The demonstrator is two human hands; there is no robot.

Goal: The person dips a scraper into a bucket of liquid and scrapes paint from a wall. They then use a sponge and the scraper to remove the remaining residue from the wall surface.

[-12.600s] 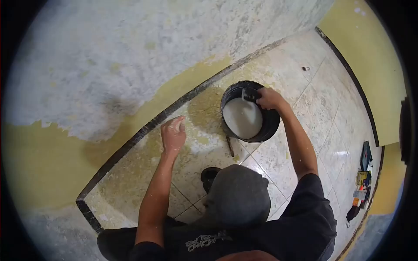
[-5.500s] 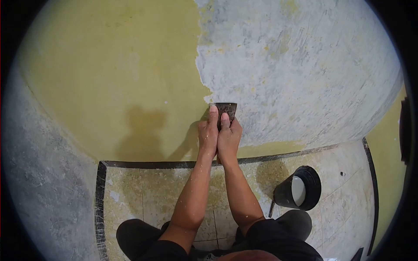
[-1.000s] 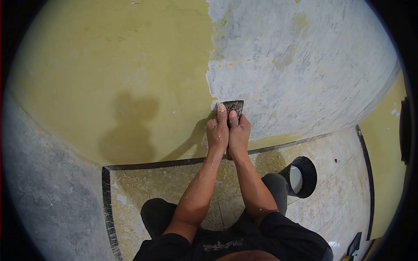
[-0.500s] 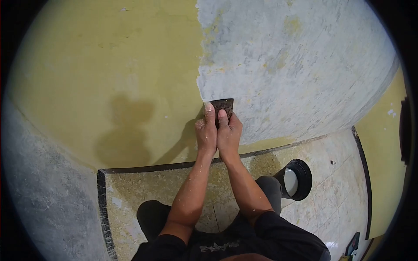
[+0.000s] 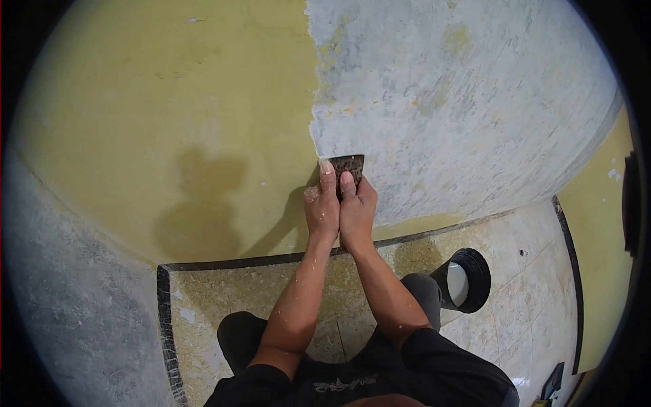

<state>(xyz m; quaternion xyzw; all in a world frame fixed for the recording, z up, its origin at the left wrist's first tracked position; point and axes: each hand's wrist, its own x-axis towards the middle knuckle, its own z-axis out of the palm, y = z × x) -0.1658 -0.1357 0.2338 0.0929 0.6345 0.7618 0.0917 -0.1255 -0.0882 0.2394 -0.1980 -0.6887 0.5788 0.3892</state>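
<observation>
Both my hands are closed side by side around a dark, speckled scraper (image 5: 350,163), thumbs pointing up along its blade. My left hand (image 5: 321,207) grips it from the left, with pale flakes stuck to the thumb and knuckles. On the right, my right hand (image 5: 357,210) presses its thumb on the blade's face; the handle is hidden by the hands. The blade's top edge meets the wall at the border between yellow paint (image 5: 230,102) and the scraped grey-white surface (image 5: 420,129).
A black bucket (image 5: 482,281) holding whitish liquid stands on the tiled floor at the right, beside my knee. Paint flakes litter the floor (image 5: 271,292). A dark baseboard (image 5: 230,263) runs along the wall's foot. Some dark object (image 5: 553,381) lies at lower right.
The view has shifted slightly, so the bucket and floor sit a little further right. Both hands keep their grip, and the scraper is at nearly the same spot on the wall.
</observation>
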